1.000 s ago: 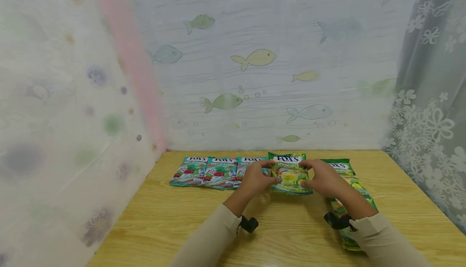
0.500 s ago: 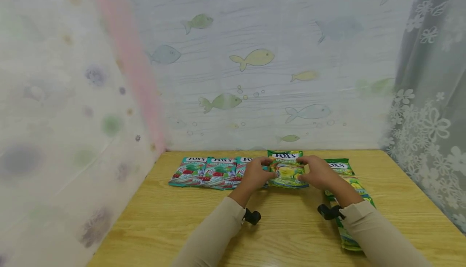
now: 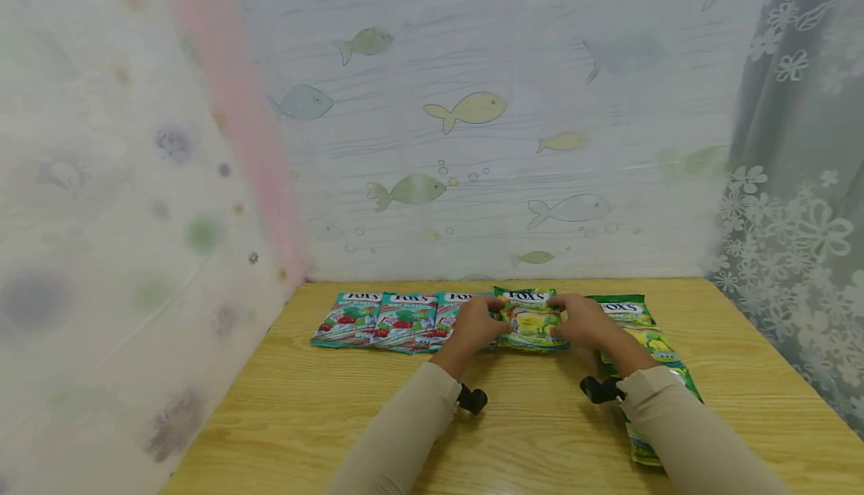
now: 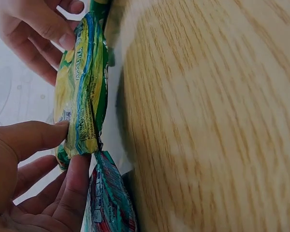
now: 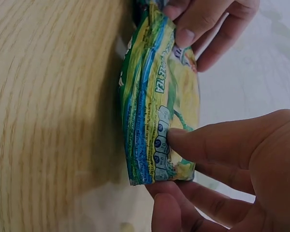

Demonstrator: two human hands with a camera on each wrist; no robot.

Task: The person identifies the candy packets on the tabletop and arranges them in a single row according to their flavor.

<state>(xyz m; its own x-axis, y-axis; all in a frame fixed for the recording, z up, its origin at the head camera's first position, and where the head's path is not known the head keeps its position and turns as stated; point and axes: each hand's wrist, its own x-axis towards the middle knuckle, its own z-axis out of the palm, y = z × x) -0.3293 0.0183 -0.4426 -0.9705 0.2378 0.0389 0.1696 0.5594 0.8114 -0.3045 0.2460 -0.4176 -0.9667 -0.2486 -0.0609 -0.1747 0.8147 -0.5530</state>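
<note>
A green and yellow Fox's candy bag (image 3: 529,322) is held between both hands near the back of the table, its front facing up toward the head view. My left hand (image 3: 475,324) pinches its left edge, thumb in front and fingers behind. On the opposite edge my right hand (image 3: 584,322) pinches in the same way. The left wrist view has the bag (image 4: 82,87) edge-on, close beside a teal candy bag (image 4: 111,198). In the right wrist view, the right thumb presses the printed face of the bag (image 5: 159,106), with fingers behind it.
Teal Mint Blossom candy bags (image 3: 405,322) lie in an overlapping row to the left. More green and yellow bags (image 3: 651,341) form a column at the right, partly behind the right arm. The wooden table (image 3: 526,435) meets a fish-patterned curtain (image 3: 418,142) at the back.
Both hands have carried the green and yellow bag slightly away and left, beside the teal row. It rose a little half a second ago and sits lower now.
</note>
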